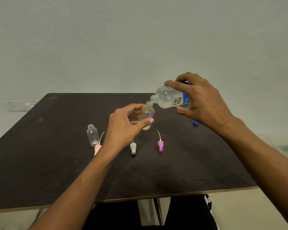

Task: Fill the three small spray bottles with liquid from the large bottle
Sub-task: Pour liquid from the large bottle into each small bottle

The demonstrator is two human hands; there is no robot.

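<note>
My left hand clasps the small bottle, my right hand grips the large bottle tilted just above its neck, so I'd pour thinly and stop below its shoulder.

A plain wall, pale grey-green, fills the upper half of the view. The light on it is soft and even, without strong shadows. Low on the left, a white plate is fixed on the wall; it is blurred. In front of the wall stands a table with a dark brown, worn top and a light edge. Under it a thin metal leg is visible. At the right the wall has a dark stain.
</note>
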